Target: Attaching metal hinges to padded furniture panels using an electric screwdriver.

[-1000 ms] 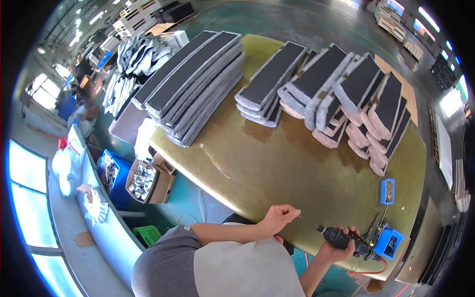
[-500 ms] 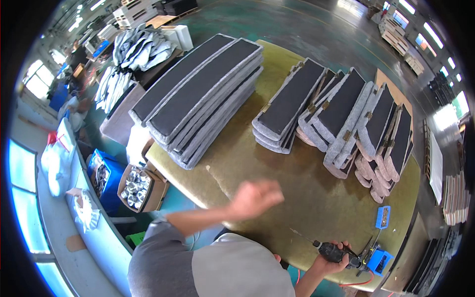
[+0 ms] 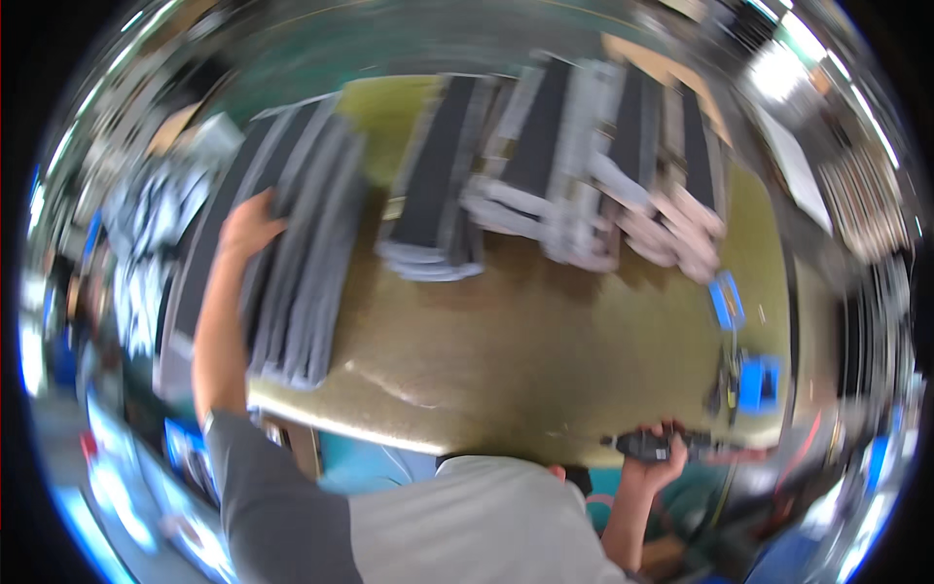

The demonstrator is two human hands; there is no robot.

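Observation:
My left arm stretches out over the tall stack of long black panels with grey fabric edges. On that stack lies my left hand, thumb spread from the fingers, though motion blurs it; it seems to hold nothing. Low at the right, my right hand is closed around a black power screwdriver, whose nose points left along the table's near edge. The olive-green table carries everything. Shorter panel piles with small brass-coloured hardware stand beyond, including a grey-edged pile and pinkish-edged panels.
A small blue tray and a blue bin sit at the table's right, with dark tools beside the bin. A red hose runs near the right edge. Pale fabric pieces are heaped left of the tall stack.
My left hand has gone from above the table's near middle to the tall stack at left. The whole view has swung to the right. The screwdriver stays in my right hand.

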